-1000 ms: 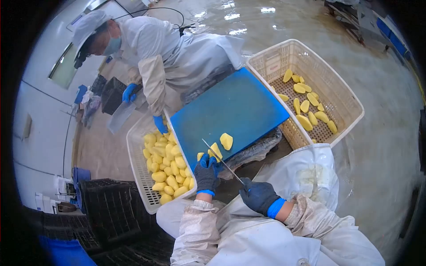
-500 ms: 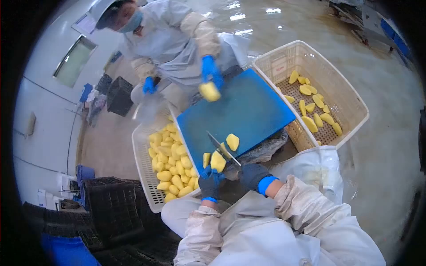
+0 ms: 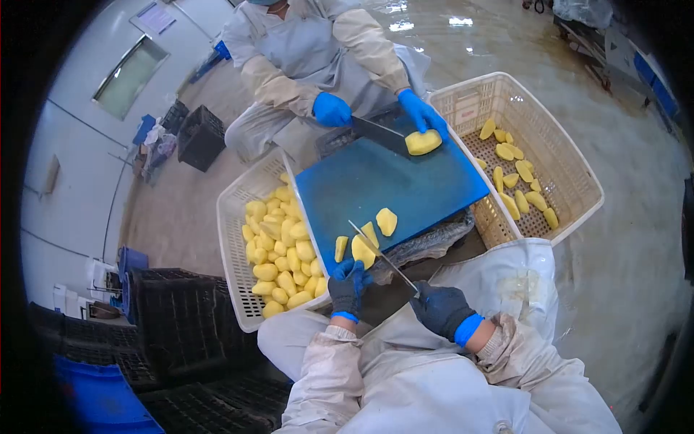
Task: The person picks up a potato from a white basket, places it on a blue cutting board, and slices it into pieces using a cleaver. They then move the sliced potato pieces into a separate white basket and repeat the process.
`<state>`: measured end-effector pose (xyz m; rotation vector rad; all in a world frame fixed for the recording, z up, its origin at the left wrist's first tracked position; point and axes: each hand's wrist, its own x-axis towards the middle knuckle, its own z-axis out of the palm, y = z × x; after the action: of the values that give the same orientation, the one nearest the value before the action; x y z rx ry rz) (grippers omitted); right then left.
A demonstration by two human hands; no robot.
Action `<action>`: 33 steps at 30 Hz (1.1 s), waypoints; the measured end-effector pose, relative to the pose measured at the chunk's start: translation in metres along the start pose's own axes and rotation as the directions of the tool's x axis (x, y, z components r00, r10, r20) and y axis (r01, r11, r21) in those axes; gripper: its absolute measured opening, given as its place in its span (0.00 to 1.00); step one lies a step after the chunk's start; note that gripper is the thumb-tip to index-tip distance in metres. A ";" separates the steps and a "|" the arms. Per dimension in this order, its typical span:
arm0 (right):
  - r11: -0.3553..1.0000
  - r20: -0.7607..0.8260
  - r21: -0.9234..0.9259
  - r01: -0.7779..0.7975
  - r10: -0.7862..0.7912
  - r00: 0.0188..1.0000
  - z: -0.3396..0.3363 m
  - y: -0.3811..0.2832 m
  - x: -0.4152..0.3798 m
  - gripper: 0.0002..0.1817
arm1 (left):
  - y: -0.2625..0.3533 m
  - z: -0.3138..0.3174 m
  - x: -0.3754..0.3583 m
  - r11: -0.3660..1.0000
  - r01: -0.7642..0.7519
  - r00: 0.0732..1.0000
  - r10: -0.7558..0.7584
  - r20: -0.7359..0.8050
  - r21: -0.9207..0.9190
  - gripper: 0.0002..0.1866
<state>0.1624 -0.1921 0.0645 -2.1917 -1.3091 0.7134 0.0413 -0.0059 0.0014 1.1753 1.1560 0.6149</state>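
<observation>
The left hand (image 3: 348,284) is pinching a potato piece (image 3: 362,251) at the near edge of the blue board (image 3: 390,184). The right hand (image 3: 441,309) is gripping the knife (image 3: 383,256), fingers wrapped tight round the handle, its blade lying across that piece.

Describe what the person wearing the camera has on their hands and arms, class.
Both the left hand and the right hand wear dark, knitted-looking gloves over bright blue inner gloves that show as cuffs at the wrists. The arms are covered by loose, off-white, stained sleeves gathered at the wrists. No markings are visible.
</observation>
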 end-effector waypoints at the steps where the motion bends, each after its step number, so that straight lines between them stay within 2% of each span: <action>1: 1.000 0.000 -0.002 0.000 0.000 1.000 0.002 0.001 0.000 0.16 | 0.008 0.001 0.000 0.980 -0.030 0.999 0.026 0.023 0.199 0.12; 2: 1.000 0.009 -0.027 -0.003 0.003 1.000 0.003 0.001 -0.001 0.17 | 0.009 0.002 0.007 0.980 -0.029 0.999 0.025 0.024 0.198 0.12; 4: 0.999 0.018 -0.050 -0.006 0.007 1.000 0.004 0.001 0.000 0.17 | 0.001 -0.005 0.031 0.895 -0.225 0.974 0.205 0.092 0.386 0.13; 5: 0.998 0.036 -0.058 -0.012 0.014 0.999 0.003 0.000 0.000 0.18 | -0.011 -0.014 0.046 0.411 -0.711 0.676 0.621 0.396 0.571 0.13; 6: 0.998 0.055 -0.065 -0.018 0.022 0.998 0.002 -0.001 0.001 0.18 | -0.008 -0.011 0.047 0.412 -0.711 0.677 0.620 0.396 0.570 0.13; 7: 0.998 0.056 -0.066 -0.021 0.024 0.998 0.002 -0.001 -0.001 0.18 | -0.004 -0.006 0.050 0.673 -0.525 0.850 0.442 0.286 0.522 0.14; 8: 0.998 0.008 -0.061 0.003 -0.003 1.000 0.002 -0.002 -0.004 0.16 | -0.002 -0.001 0.053 0.858 -0.278 0.957 0.209 0.201 0.432 0.15; 9: 0.998 -0.040 -0.056 0.027 -0.029 0.999 0.001 -0.004 -0.005 0.15 | -0.006 -0.001 0.056 0.857 -0.278 0.957 0.207 0.205 0.433 0.15; 11: 0.995 -0.014 -0.102 0.019 -0.020 1.000 -0.002 -0.010 -0.009 0.14 | -0.018 -0.002 0.061 0.929 -0.094 0.979 0.021 0.203 0.359 0.17; 12: 0.988 0.015 -0.151 0.016 -0.014 1.000 -0.004 -0.012 -0.010 0.14 | -0.015 0.001 0.056 0.929 -0.091 0.978 0.015 0.208 0.360 0.17; 14: 0.989 0.029 -0.150 0.022 -0.018 0.999 -0.006 -0.013 -0.011 0.14 | -0.009 0.003 0.044 0.842 -0.462 0.855 0.340 0.392 0.276 0.17; 15: 0.988 0.041 -0.147 0.036 -0.030 0.999 -0.007 -0.014 -0.011 0.13 | 0.002 0.002 0.041 0.498 -0.610 0.793 0.380 0.477 0.616 0.17; 16: 0.989 0.042 -0.147 0.034 -0.028 0.999 -0.009 -0.015 -0.010 0.13 | -0.003 0.002 0.044 0.499 -0.609 0.793 0.378 0.477 0.616 0.17; 17: 0.986 0.070 -0.164 0.020 -0.009 0.998 -0.012 -0.017 -0.009 0.13 | -0.012 0.003 0.048 0.726 -0.512 0.850 0.348 0.395 0.460 0.16; 18: 0.983 0.097 -0.181 0.006 0.012 0.995 -0.014 -0.020 -0.008 0.12 | -0.011 0.005 0.047 0.889 -0.380 0.900 0.290 0.325 0.258 0.17; 19: 0.984 0.098 -0.180 0.006 0.012 0.995 -0.017 -0.024 -0.007 0.12 | -0.008 0.004 0.048 0.888 -0.379 0.900 0.290 0.325 0.259 0.17; 20: 0.983 0.098 -0.185 -0.018 0.036 0.995 -0.020 -0.029 -0.005 0.11 | -0.003 0.001 0.050 0.577 -0.564 0.824 0.341 0.453 0.591 0.15; 21: 0.981 0.097 -0.190 -0.042 0.061 0.993 -0.021 -0.032 -0.004 0.10 | 0.006 0.003 0.049 0.121 -0.646 0.745 0.315 0.588 0.754 0.15; 22: 0.981 0.098 -0.191 -0.044 0.063 0.993 -0.020 -0.033 -0.003 0.10 | 0.017 0.008 0.044 0.123 -0.647 0.745 0.314 0.589 0.752 0.15; 24: 0.984 0.111 -0.180 -0.012 0.033 0.993 -0.018 -0.034 0.001 0.09 | 0.033 0.015 0.037 0.082 -0.502 0.865 0.033 0.501 0.861 0.15; 25: 0.983 0.111 -0.184 -0.009 0.030 0.993 -0.017 -0.037 0.005 0.09 | 0.023 0.011 0.043 0.085 -0.500 0.866 0.036 0.498 0.862 0.15; 27: 0.968 0.103 -0.250 -0.022 0.049 0.993 -0.013 -0.041 0.011 0.09 | -0.008 0.000 0.056 0.512 -0.567 0.824 0.359 0.438 0.646 0.15; 28: 0.968 0.107 -0.252 -0.020 0.049 0.993 -0.006 -0.040 0.017 0.09 | -0.012 -0.003 0.055 0.515 -0.564 0.826 0.358 0.435 0.646 0.15; 30: 0.985 0.062 -0.173 0.015 -0.004 0.998 0.012 -0.030 0.034 0.10 | -0.017 -0.006 0.051 0.669 -0.582 0.811 0.438 0.388 0.462 0.15; 31: 0.984 0.061 -0.178 0.022 -0.011 0.998 0.015 -0.027 0.044 0.10 | -0.017 -0.004 0.050 0.669 -0.584 0.810 0.445 0.382 0.460 0.15; 33: 0.988 0.077 -0.154 0.002 0.010 0.997 0.017 -0.024 0.062 0.12 | -0.015 0.002 0.044 0.833 -0.285 0.955 0.206 0.212 0.475 0.17</action>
<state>0.1609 -0.1237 0.0554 -2.3092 -1.4429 0.7278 0.0555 0.0272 -0.0286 1.8109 1.0692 0.4117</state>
